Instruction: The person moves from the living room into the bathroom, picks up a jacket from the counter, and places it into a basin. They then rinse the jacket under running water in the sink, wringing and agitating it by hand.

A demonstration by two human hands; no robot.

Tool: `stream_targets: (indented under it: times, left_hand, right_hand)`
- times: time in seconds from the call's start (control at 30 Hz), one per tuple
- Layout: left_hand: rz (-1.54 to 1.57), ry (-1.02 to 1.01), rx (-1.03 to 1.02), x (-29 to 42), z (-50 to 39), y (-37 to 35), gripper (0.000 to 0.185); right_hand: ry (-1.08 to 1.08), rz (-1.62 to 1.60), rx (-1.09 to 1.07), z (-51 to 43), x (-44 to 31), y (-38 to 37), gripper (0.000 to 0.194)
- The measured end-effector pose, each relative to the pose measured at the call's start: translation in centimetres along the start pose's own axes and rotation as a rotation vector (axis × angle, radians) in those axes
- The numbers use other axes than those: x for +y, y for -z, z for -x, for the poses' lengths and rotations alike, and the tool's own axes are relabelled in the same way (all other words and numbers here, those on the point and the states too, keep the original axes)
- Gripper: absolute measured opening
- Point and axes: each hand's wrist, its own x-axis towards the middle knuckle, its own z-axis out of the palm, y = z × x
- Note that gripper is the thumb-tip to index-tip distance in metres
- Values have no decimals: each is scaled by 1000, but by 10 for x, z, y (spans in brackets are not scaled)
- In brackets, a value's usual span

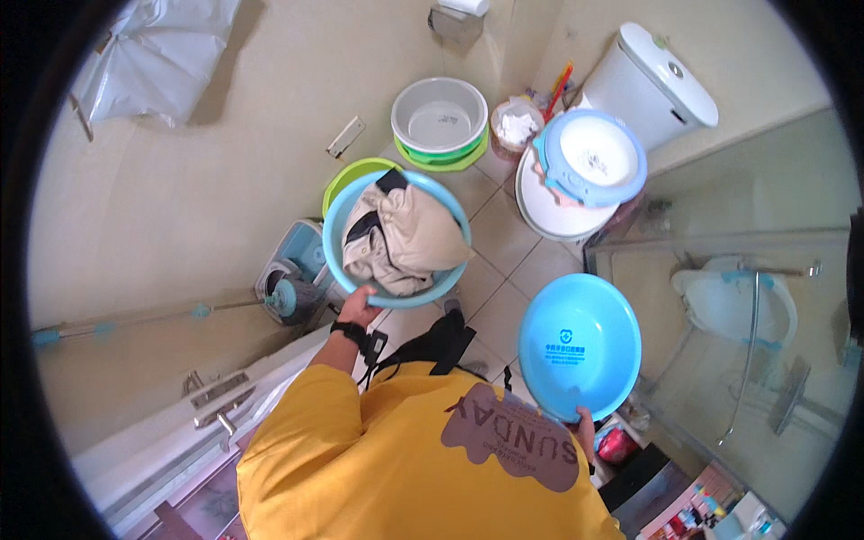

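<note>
My left hand (361, 307) grips the near rim of a light blue plastic basin (329, 236). Beige clothing with dark trim (418, 233) lies bunched in that basin and partly overhangs its right rim. At the right, my right hand (582, 426) holds the near rim of a second blue plastic basin (601, 337), its thumb showing over the edge and the other fingers mostly hidden behind. This basin is tilted, shows its inside, bears blue print and has nothing in it.
Stacked grey and green basins (439, 84) stand by the wall beside a waste bin (503, 145). A toilet (550, 216) carries a blue-rimmed basin (641, 152) on its lid. A mop bucket (307, 236) stands left, a glass shower screen (709, 236) right, and a door with a handle (226, 424) lower left.
</note>
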Motion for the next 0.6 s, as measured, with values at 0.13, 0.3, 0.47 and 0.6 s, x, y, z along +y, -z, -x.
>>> stream_targets:
  times: [0.13,0.3,0.47,0.6]
  left_hand:
    - [-52,21,-29,-12,46,-16,23]
    - [-179,53,-244,-47,75,-52,24]
    - [-220,64,-380,-99,83,-76,22]
    - [-275,95,-433,-131,90,-89,22]
  right_hand:
    - [26,-146,-10,36,32,58,42]
    - [131,-195,63,61,34,101,41]
    - [177,-320,78,72,31,147,39]
    - [154,-354,101,78,28,179,36]
